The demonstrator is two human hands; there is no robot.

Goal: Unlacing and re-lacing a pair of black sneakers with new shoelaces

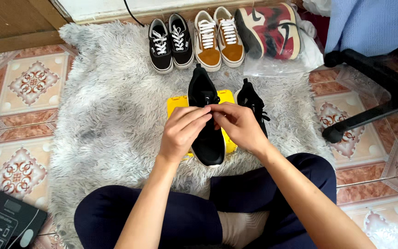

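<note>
Left hand: the left hand [180, 131] has its fingers curled, fingertips pinching at the laces over the black fabric sneaker [206, 120].
Right hand: the right hand [239, 125] is pinched shut on the same laces, touching the left fingertips.
Under the hands: the sneaker lies on a flat yellow plastic board [176, 103], toe pointing away.
Just right of the hands: a second black sneaker [252, 99] on the shaggy grey rug [116, 115].
Beyond the hands: black-and-white canvas pair [171, 41], mustard suede pair [218, 39], red-and-black high-top [270, 31].
Far left, near the knee: black bathroom scale [5, 223].
</note>
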